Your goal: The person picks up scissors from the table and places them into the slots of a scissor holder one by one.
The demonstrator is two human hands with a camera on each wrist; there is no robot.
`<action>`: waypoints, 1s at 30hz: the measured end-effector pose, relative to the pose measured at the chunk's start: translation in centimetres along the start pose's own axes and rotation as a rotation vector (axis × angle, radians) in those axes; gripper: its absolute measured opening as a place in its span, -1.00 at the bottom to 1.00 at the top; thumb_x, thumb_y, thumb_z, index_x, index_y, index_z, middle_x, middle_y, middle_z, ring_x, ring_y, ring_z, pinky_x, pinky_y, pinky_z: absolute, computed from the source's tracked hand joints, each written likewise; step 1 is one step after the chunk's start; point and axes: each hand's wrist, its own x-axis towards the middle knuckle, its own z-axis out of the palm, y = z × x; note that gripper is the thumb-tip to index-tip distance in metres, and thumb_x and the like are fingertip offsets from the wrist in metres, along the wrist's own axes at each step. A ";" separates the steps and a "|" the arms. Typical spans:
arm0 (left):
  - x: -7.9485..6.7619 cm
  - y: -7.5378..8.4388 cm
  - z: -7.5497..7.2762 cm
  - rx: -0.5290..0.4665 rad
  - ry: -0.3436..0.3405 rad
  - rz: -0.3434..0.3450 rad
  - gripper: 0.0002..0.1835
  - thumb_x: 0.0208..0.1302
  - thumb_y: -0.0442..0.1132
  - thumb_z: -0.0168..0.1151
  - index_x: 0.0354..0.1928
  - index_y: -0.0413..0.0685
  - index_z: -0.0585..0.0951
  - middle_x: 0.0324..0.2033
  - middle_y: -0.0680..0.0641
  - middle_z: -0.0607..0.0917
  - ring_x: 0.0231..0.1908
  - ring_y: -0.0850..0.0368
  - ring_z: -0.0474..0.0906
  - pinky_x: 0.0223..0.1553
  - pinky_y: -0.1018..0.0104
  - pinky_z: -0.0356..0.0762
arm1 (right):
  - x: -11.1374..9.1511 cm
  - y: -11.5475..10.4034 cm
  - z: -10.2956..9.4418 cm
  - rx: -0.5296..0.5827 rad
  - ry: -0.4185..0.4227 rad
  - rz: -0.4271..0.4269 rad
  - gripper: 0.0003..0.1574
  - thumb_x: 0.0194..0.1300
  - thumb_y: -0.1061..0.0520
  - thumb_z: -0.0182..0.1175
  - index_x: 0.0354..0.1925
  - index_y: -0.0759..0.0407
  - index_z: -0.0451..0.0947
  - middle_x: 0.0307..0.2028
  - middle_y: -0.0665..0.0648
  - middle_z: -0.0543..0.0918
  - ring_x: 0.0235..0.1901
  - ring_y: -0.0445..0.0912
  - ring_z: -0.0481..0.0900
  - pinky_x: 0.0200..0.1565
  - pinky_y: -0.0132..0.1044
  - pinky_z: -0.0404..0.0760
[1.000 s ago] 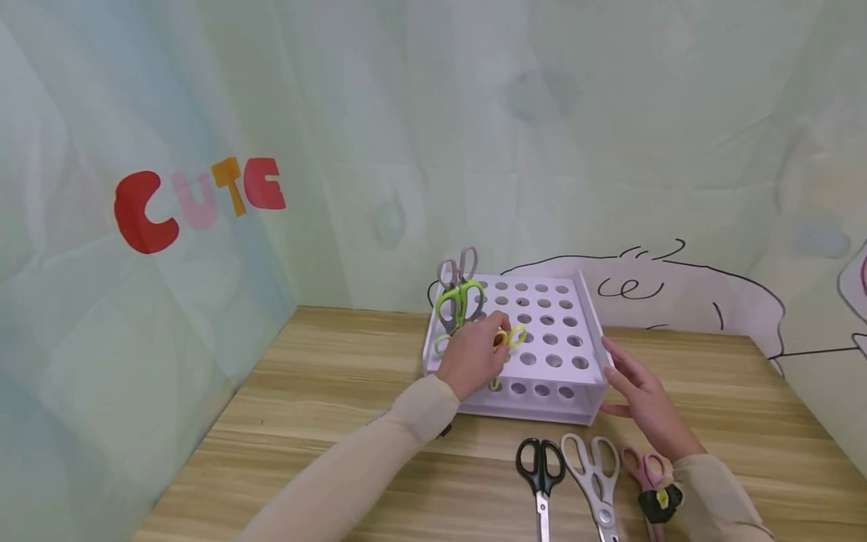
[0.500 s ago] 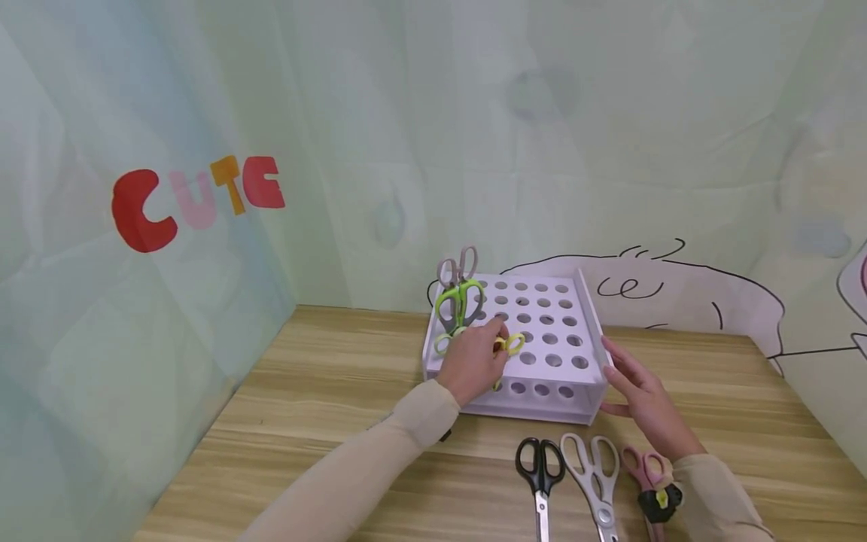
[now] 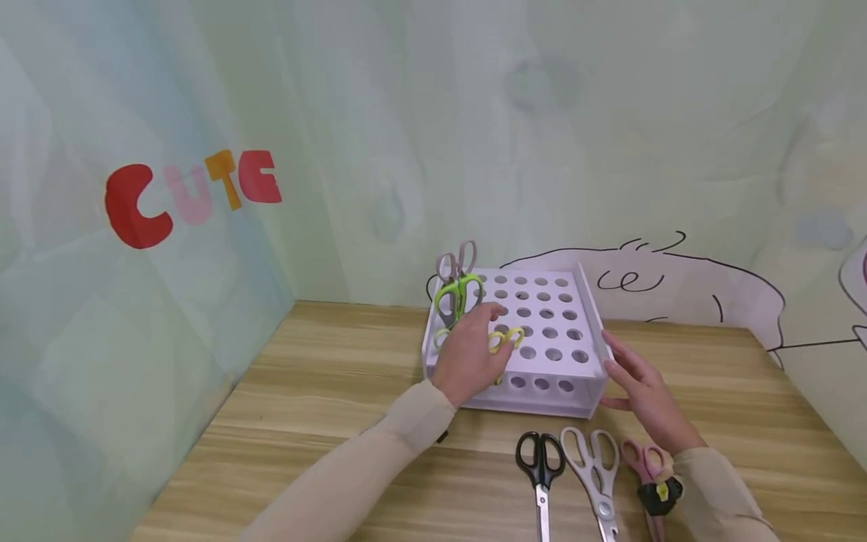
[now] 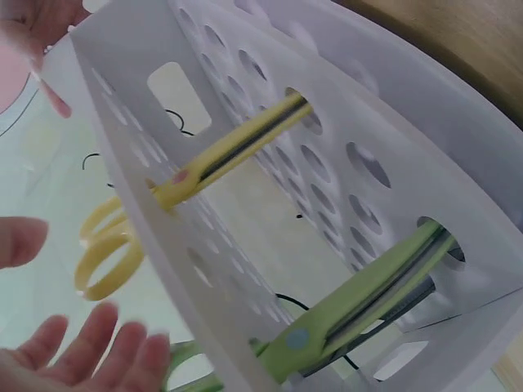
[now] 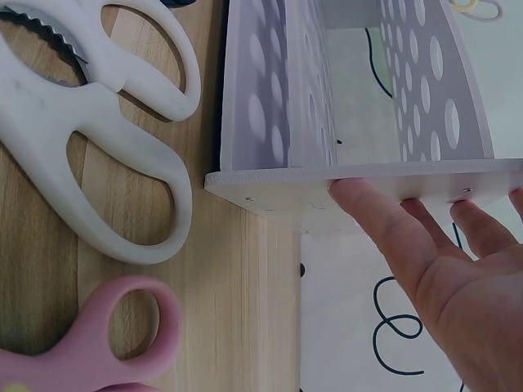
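Note:
Yellow scissors (image 4: 181, 188) stand points down through the holes of a white perforated rack (image 3: 558, 363). My left hand (image 3: 470, 357) hovers around their handle loops with thumb and fingers spread; in the left wrist view the fingers (image 4: 94, 343) are apart from the loops. Green scissors (image 4: 306, 336) stand in the rack beside them, their handles partly behind my left hand in the head view. My right hand (image 3: 646, 395) rests against the rack's right side wall, fingertips touching the panel in the right wrist view.
Black-handled scissors (image 3: 539, 474), white scissors (image 3: 597, 482) and pink scissors (image 3: 643, 463) lie on the wooden table (image 3: 325, 376) before the rack. Green-and-grey scissors (image 3: 463, 295) and mauve-handled scissors (image 3: 461, 260) stand in the rack's left column. A printed backdrop (image 3: 359, 188) rises behind.
My left fingers, earlier gripping the yellow scissors' handles, have spread and let go of them. The right hand keeps its place on the rack. The head view has shifted slightly.

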 end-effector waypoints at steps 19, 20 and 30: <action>-1.9 -3.0 -3.3 -0.081 0.257 0.049 -0.57 0.12 -0.30 0.40 0.04 -0.24 0.53 0.00 -0.14 0.61 0.08 -0.07 0.46 0.05 -0.03 0.42 | -0.2 -0.1 -0.2 -0.007 -0.003 0.022 -0.21 0.57 -0.14 -0.09 0.58 -0.03 -0.11 0.51 0.38 -0.06 0.36 0.35 0.14 -0.07 -0.08 0.68; -2.0 -3.1 -3.3 -0.083 0.256 0.046 -0.57 0.12 -0.31 0.39 0.04 -0.24 0.53 -0.01 -0.14 0.61 0.07 -0.07 0.46 0.04 -0.02 0.42 | -0.2 -0.1 -0.2 -0.008 -0.005 0.023 -0.20 0.57 -0.15 -0.09 0.58 -0.03 -0.12 0.51 0.38 -0.06 0.36 0.35 0.14 -0.06 -0.07 0.68; -3.4 -5.0 -3.2 -0.078 0.204 -0.044 -0.33 0.05 -0.21 0.45 0.21 -0.23 0.43 0.17 -0.20 0.47 0.18 -0.15 0.34 0.14 -0.11 0.31 | -0.1 -0.5 -0.1 -0.020 -0.017 0.022 -0.21 0.57 -0.16 -0.11 0.59 -0.06 -0.13 0.52 0.35 -0.06 0.37 0.34 0.13 -0.04 -0.07 0.67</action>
